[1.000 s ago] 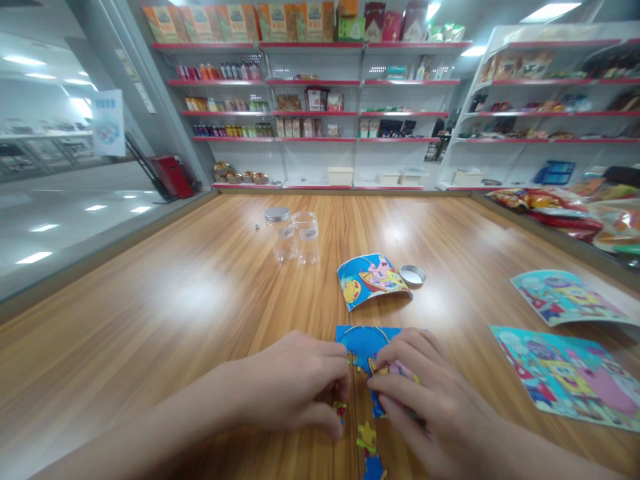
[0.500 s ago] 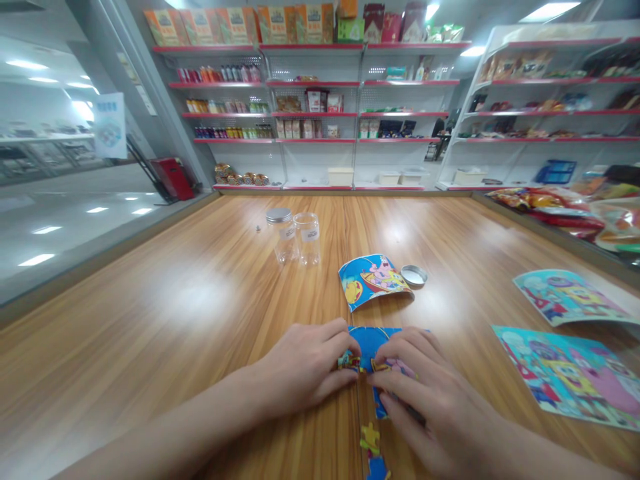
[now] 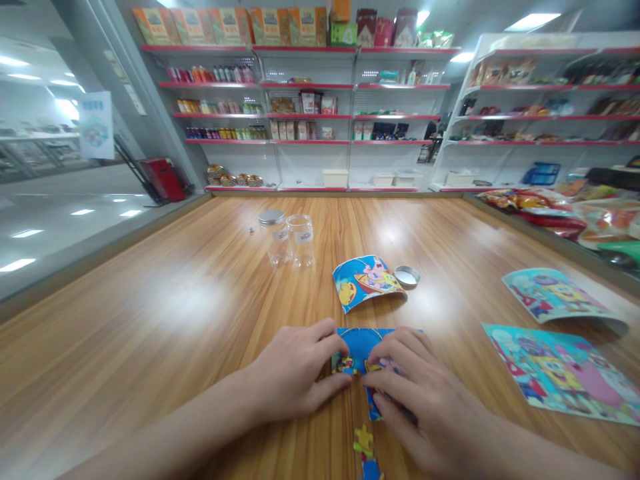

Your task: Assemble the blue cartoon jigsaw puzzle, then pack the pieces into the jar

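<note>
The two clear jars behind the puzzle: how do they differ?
The left jar wears a silver lid; the right jar is open-topped. The left jar stands farther from the curled picture card and the loose lid; the right jar stands nearer them. Both are clear, upright, white-labelled and look empty, side by side.

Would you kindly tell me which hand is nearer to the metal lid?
Right. The right hand rests on the puzzle, on the near side of the lid; the left hand is farther left.
</note>
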`<state>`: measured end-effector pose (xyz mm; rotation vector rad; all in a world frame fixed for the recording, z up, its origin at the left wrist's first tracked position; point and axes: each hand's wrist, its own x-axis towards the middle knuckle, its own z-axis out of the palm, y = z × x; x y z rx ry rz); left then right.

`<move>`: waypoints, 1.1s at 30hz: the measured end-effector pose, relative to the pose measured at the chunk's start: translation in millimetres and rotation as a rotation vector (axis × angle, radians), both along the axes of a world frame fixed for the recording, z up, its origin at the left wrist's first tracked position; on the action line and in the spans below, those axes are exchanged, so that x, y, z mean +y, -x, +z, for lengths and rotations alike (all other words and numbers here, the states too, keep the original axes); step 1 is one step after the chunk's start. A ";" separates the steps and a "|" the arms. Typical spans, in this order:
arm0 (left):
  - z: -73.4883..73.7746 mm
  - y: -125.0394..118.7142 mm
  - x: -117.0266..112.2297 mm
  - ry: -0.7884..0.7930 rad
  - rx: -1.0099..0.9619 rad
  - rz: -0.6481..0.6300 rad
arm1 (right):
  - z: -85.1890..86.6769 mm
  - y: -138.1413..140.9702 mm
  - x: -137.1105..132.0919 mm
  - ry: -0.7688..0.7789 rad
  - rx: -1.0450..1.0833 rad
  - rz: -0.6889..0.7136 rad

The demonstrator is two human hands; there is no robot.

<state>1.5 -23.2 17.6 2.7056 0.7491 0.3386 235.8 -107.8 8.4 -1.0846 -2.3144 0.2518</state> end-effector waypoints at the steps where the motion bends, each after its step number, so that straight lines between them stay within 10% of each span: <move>1: -0.3 -0.3 0.0 -0.002 -0.001 0.005 | 0.0 0.0 -0.2 0.000 -0.002 -0.001; 23: -1.9 2.0 -0.6 0.025 -0.067 -0.022 | 3.0 1.5 -0.1 0.048 -0.039 0.015; 33: -10.3 4.9 4.6 -0.361 -0.227 -0.194 | 3.6 0.6 1.8 0.042 -0.061 0.016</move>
